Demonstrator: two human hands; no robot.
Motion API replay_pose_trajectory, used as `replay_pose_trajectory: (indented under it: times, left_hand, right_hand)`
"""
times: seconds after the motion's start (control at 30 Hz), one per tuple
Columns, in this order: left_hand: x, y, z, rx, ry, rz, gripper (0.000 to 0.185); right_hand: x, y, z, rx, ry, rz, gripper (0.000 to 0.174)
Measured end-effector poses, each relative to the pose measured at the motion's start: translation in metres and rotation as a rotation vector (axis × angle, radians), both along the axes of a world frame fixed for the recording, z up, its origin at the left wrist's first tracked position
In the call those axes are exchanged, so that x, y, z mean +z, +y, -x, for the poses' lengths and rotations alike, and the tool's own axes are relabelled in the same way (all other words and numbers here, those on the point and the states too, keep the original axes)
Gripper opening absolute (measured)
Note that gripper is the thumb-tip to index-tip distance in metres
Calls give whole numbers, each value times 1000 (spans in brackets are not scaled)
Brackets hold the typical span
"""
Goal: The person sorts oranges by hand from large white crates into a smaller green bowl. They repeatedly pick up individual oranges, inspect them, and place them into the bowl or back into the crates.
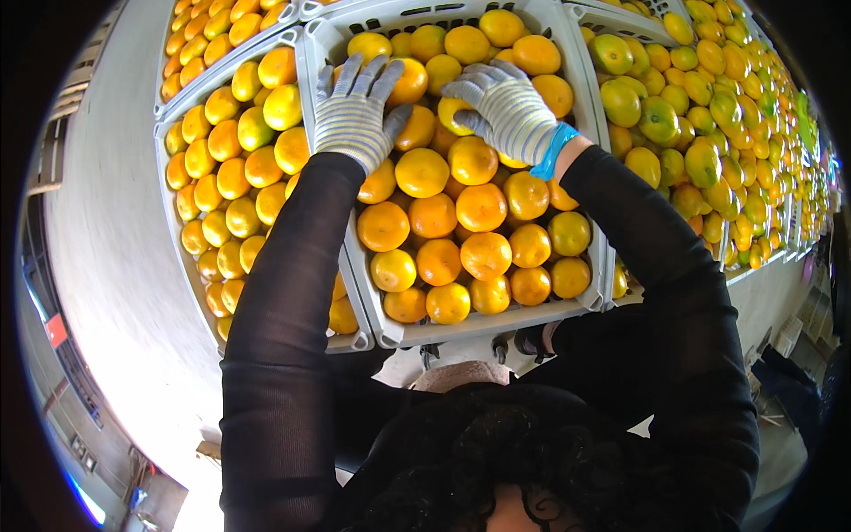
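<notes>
Both hands wear striped knit work gloves with grey fingers, over a grey plastic crate (465, 327) of orange-yellow citrus fruit. My left hand (359, 110) is at the crate's far left part, its fingers stretched forward and somewhat apart. Its index finger and thumb lie beside an orange fruit (411, 81). Across from it, my right hand (508, 110) bends its fingers and thumb about a yellow fruit (452, 116). A blue band (553, 151) circles the right wrist. Nearer my body, fruits such as a large orange one (481, 207) sit in fairly even rows.
On the left stands another crate (362, 340) with rows of fruit, and a further crate (159, 100) lies beyond it. Greener fruit (658, 120) fills the crates to the right. A pale floor (120, 219) runs along the left, with wooden pallets (73, 86) at its edge.
</notes>
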State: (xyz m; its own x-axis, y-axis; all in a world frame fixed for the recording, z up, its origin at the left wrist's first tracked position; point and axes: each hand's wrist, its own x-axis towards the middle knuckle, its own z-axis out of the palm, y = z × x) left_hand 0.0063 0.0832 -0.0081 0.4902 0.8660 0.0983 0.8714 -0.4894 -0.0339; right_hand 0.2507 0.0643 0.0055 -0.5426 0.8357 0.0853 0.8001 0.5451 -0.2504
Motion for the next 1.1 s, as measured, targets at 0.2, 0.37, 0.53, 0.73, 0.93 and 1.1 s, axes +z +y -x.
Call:
replay_pose_trajectory:
  times: [0.2, 0.37, 0.53, 0.73, 0.93, 1.1]
  left_hand:
    - [14, -2, -23, 124, -60, 26, 67]
    - [5, 1, -52, 244, -12, 46, 76]
    - [3, -1, -47, 227, 76, 20, 77]
    - [-3, 0, -41, 249, 106, 34, 74]
    - [18, 15, -52, 212, 245, 162, 77]
    - [14, 18, -51, 242, 262, 172, 76]
  right_hand:
    - [-8, 0, 8, 33, 47, -90, 36]
    - [-12, -3, 2, -19, 24, -117, 40]
    - [-1, 1, 0, -19, 131, 14, 62]
    - [100, -13, -120, -115, 567, 366, 46]
    - [122, -162, -241, -369, 95, 425, 39]
    - [66, -238, -235, -254, -388, 618, 54]
